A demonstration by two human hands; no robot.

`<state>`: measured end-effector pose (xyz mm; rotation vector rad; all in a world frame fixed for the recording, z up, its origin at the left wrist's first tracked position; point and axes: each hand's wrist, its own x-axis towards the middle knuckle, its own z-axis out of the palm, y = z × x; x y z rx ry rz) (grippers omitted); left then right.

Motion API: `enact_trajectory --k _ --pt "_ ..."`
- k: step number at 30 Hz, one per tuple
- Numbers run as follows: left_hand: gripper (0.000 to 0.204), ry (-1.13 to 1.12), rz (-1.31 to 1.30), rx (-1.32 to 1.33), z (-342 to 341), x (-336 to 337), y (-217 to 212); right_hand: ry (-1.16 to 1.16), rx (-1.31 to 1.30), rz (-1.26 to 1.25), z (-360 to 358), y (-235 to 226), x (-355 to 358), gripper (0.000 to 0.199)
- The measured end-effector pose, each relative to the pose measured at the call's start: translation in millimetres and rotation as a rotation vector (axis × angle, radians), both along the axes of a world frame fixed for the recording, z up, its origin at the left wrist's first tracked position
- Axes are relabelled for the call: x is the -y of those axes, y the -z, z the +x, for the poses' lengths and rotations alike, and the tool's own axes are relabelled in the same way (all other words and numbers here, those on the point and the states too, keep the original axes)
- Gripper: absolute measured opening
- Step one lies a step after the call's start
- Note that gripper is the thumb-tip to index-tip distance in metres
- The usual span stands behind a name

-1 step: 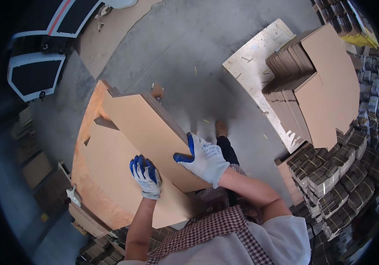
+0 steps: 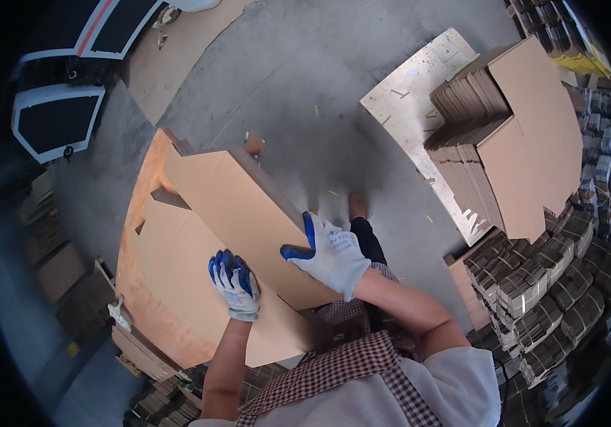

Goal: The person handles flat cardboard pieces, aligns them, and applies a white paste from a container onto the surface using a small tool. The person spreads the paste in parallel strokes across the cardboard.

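Note:
Both my hands wear white gloves with blue-coated fingers. My left hand [image 2: 235,285] lies palm down on a large tan cardboard sheet [image 2: 177,249], its fingers slightly bent near the edge of a raised stack. That raised stack of folded cardboard sheets [image 2: 231,206] runs diagonally across the lower sheet. At the stack's right edge, my right hand [image 2: 330,249] rests with thumb on top and forefinger along the edge. Its other fingers reach over the side and are hidden. Beneath the cardboard is an orange-brown wooden board [image 2: 133,274].
To the right, a tall stack of cut cardboard [image 2: 529,142] stands on a pale board [image 2: 408,92] strewn with scraps. Strapped cardboard bundles [image 2: 533,277] are piled at the far right. Dark panels with white frames [image 2: 60,121] stand upper left. My foot [image 2: 357,206] is on the grey floor.

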<state>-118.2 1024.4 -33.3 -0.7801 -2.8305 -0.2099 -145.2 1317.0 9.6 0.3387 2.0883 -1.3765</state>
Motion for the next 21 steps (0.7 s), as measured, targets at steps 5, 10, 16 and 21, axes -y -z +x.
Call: enact_trajectory --k 5,10,16,21 --pt "0.052 0.02 0.055 0.027 1 4 3 0.096 0.175 -0.438 -14 59 -35 0.063" --pt "0.041 -0.086 0.113 0.132 -4 -1 -11 0.519 0.251 -1.546 50 188 -17 0.04" --pt "0.082 0.432 -0.238 0.399 -86 -157 -72 0.518 0.495 -1.604 69 205 -9 0.048" --pt "0.092 0.477 -0.374 0.651 -103 -194 -43 0.548 0.318 -1.402 49 161 -10 0.053"
